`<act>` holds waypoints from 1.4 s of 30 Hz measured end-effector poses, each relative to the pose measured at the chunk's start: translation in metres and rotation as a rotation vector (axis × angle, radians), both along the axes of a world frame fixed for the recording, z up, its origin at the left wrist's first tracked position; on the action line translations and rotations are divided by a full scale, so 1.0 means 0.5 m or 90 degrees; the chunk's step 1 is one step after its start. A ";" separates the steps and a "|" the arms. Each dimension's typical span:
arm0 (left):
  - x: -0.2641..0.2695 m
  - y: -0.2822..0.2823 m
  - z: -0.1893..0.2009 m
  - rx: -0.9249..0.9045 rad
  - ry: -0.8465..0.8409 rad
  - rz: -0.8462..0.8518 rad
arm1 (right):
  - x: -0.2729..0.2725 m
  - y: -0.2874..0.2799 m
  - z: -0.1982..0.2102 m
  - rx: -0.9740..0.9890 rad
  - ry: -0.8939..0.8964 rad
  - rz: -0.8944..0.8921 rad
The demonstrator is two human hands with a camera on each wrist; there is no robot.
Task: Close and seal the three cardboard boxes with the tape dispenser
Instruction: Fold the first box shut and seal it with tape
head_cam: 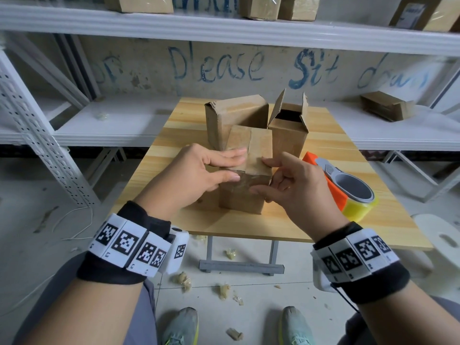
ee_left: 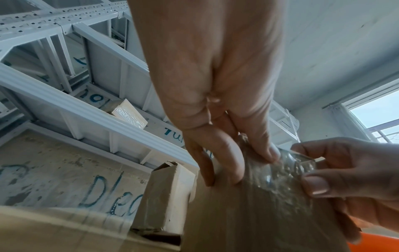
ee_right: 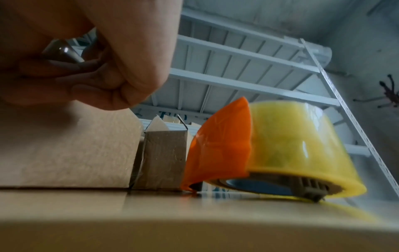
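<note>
- the near box (head_cam: 245, 170) is standing upright at the centre of the table (head_cam: 286, 227), its top flaps lying closed with a glossy strip of tape (ee_left: 278, 184) running over the near top edge and down the front face.
- the left hand (head_cam: 196, 175) is reaching in from 8 o'clock; its straight fingers (ee_left: 218, 158) are pressing flat on the box top and the thumb is lying on the tape at the front edge, so the grip is flat and wide rather than wrapped.
- the right hand (head_cam: 291, 185) is coming in from 4 o'clock, fingers curled, thumb and forefinger pinching the loose, crinkled end of the tape at the box's front right corner.
- the back box (head_cam: 236, 115) is standing at 12 o'clock, just behind the near box, its top lying folded shut.
- the open box (head_cam: 288, 130) is standing at 1 o'clock, just beside the back box, its flaps sticking up.
- the dispenser (head_cam: 348, 185), orange with a yellowish roll, is lying on the table at 3 o'clock, near the right hand but apart from it.
- white shelves (head_cam: 224, 28) holding more cartons are standing behind the table, and blue lettering is showing on the wall.
</note>
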State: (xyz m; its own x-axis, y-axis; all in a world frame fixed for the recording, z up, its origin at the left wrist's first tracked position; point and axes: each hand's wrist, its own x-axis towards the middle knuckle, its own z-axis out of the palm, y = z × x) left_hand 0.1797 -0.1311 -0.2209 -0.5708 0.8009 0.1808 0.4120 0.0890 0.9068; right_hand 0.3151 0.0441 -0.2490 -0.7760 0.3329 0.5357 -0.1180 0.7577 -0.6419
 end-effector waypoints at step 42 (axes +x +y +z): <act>0.022 -0.006 0.024 -0.167 0.227 0.109 | 0.044 -0.009 0.043 0.023 -0.070 0.104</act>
State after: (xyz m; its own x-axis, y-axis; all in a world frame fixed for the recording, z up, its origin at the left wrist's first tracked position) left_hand 0.1905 -0.1340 -0.2089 -0.6379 0.7455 0.1931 0.6526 0.3901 0.6495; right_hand 0.3373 0.0394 -0.2275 -0.8726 0.1794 0.4542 -0.1723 0.7571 -0.6301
